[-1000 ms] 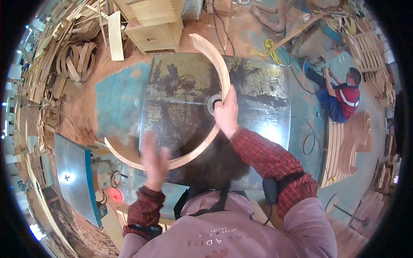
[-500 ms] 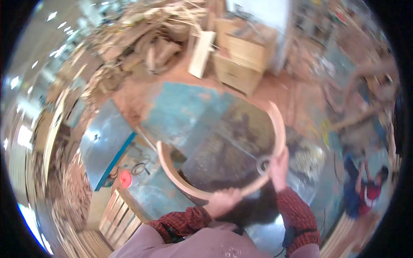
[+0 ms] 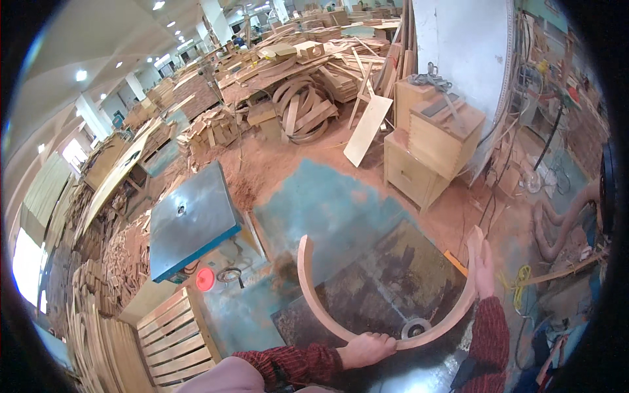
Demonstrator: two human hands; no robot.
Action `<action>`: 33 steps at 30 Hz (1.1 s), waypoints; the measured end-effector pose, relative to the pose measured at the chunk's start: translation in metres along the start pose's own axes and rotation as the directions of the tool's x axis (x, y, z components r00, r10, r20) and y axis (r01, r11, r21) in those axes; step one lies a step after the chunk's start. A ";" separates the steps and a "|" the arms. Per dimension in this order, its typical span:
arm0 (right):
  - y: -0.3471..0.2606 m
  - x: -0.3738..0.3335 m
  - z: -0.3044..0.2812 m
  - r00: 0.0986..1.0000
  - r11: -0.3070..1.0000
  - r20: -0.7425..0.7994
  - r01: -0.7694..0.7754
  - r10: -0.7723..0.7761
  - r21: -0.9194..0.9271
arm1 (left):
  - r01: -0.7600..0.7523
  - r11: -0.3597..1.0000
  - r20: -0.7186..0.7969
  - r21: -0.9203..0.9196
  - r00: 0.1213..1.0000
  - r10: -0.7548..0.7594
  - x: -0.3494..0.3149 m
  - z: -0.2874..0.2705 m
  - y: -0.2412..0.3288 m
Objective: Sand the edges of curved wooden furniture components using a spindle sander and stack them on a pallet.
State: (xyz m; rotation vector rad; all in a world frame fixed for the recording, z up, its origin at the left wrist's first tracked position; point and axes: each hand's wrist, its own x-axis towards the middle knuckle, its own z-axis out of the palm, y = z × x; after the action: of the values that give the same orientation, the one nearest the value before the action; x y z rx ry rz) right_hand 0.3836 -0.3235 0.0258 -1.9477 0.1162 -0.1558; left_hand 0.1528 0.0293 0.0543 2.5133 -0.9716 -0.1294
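- Metal machine table (image 3: 386,281): landmark, directly before the person.
- Curved wooden piece (image 3: 367,331): on the table, around the cutter spindle (image 3: 415,327).
- Second machine table (image 3: 190,219): left of it.
- Slatted pallet (image 3: 171,337): near left.
- Wooden cabinets (image 3: 429,147): behind it.
- Bent-wood stack (image 3: 304,108): farther behind.

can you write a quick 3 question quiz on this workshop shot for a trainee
1. True or false: both hands touch the curved wooden piece.
2. Which hand lies flat against the outer side of the piece near one end? A) left hand B) right hand
3. What round part sits on the metal table, right against the inner edge of the piece?

Key
1. True: the left hand grips the bottom of the curve, the right hand rests near its right end.
2. B
3. The round cutter head.
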 end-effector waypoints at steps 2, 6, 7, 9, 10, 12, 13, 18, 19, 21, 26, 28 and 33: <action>0.003 -0.006 0.008 1.000 0.998 -0.015 -0.005 0.005 0.057 | 0.018 1.000 0.073 -0.023 0.997 -0.016 -0.006 0.004 -0.007; -0.011 -0.043 0.033 0.999 1.000 -0.039 -0.021 0.021 -0.013 | 0.059 0.994 0.187 -0.093 0.982 -0.041 -0.046 -0.013 -0.025; -0.010 -0.053 0.038 0.998 1.000 -0.059 -0.018 0.017 -0.008 | 0.043 0.996 0.196 -0.082 0.980 -0.026 -0.059 -0.018 -0.029; -0.006 -0.074 0.052 0.996 1.000 -0.092 -0.006 0.006 0.005 | 0.011 0.997 0.192 -0.075 0.981 0.004 -0.082 -0.027 -0.036; -0.013 -0.085 0.058 0.995 1.000 -0.097 -0.013 0.013 0.007 | -0.005 0.997 0.180 -0.078 0.984 0.019 -0.093 -0.032 -0.038; -0.030 -0.106 0.069 0.994 1.000 -0.106 -0.025 0.026 0.011 | -0.030 0.993 0.178 -0.115 0.983 0.050 -0.111 -0.042 -0.043; -0.038 -0.115 0.073 0.994 0.999 -0.107 -0.029 0.033 0.038 | -0.039 0.988 0.188 -0.149 0.980 0.066 -0.118 -0.048 -0.048; -0.030 -0.160 0.086 0.982 0.998 -0.190 -0.029 0.020 -0.049 | -0.090 0.984 0.279 -0.151 0.952 0.130 -0.150 -0.059 -0.067; -0.034 -0.172 0.087 0.978 0.995 -0.207 -0.040 0.020 -0.095 | -0.091 0.981 0.272 -0.174 0.952 0.137 -0.158 -0.054 -0.070; -0.032 -0.186 0.095 0.971 0.995 -0.238 -0.014 -0.009 -0.095 | -0.083 0.986 0.286 -0.143 0.950 0.121 -0.167 -0.061 -0.077; -0.039 -0.218 0.113 0.956 0.972 -0.289 -0.024 -0.045 -0.232 | -0.070 0.991 0.156 -0.113 0.984 0.087 -0.185 -0.066 -0.064; -0.032 -0.225 0.120 0.948 0.978 -0.314 -0.004 -0.062 -0.206 | -0.046 0.998 0.131 -0.047 0.990 0.051 -0.186 -0.065 -0.049; -0.036 -0.263 0.122 0.940 0.955 -0.341 -0.091 -0.012 -0.283 | -0.009 1.000 0.095 -0.027 0.995 0.011 -0.190 -0.054 -0.025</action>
State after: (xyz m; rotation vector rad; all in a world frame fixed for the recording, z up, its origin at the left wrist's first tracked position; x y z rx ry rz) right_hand 0.1447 -0.1572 0.0003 -2.1985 0.4287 -0.4715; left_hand 0.0389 0.1909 0.0787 2.4979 -1.0124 -0.2589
